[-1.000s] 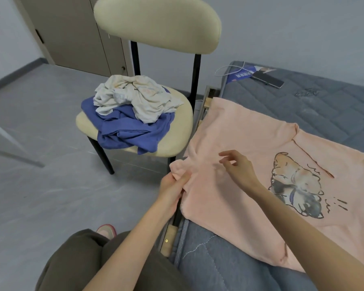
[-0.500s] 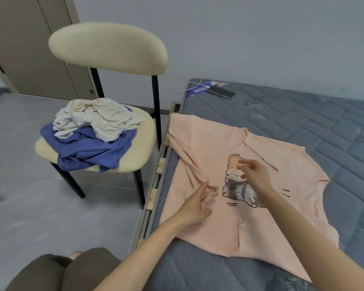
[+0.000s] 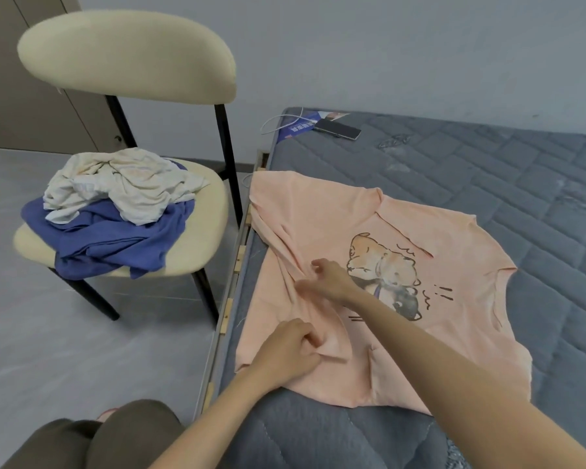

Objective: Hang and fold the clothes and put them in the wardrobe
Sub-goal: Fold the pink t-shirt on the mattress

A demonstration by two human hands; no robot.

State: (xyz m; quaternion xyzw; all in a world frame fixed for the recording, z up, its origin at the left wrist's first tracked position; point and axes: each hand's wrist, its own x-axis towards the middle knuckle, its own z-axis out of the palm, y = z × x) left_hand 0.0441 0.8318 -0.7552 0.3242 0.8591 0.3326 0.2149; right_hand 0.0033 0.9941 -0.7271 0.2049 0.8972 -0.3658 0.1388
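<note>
Shirt (image 3: 318,211), print side up, spread on the mattress (image 3: 487,184), shown at the first lengthwise fold. The left hand (image 3: 286,350) has thumb and curled fingers closed on a raised pleat of cloth near the shirt's left edge. The right hand (image 3: 330,280), slightly blurred, bunches its fingertips on the same pleat and appears to pinch it. The two grips are near each other but apart, left hand at the near end and right hand beyond it. The ridge between them gives the fold's long axis, which runs from the left grip through the right grip and on toward the shirt's far left corner. Nearly all of the flat cloth, including the print (image 3: 383,269), lies to the right of this line, and only a narrow strip lies to its left, by the mattress edge. On that reading, the coming move would carry the pinched strip rightward over the body toward the print, and both grips must travel together so that the crease stays straight. The left hand is nearer the unheld hem. To the left of both grips, well apart, a chair (image 3: 126,55) holds a white garment (image 3: 126,184) heaped on a blue garment (image 3: 115,242), neither yet folded.
</note>
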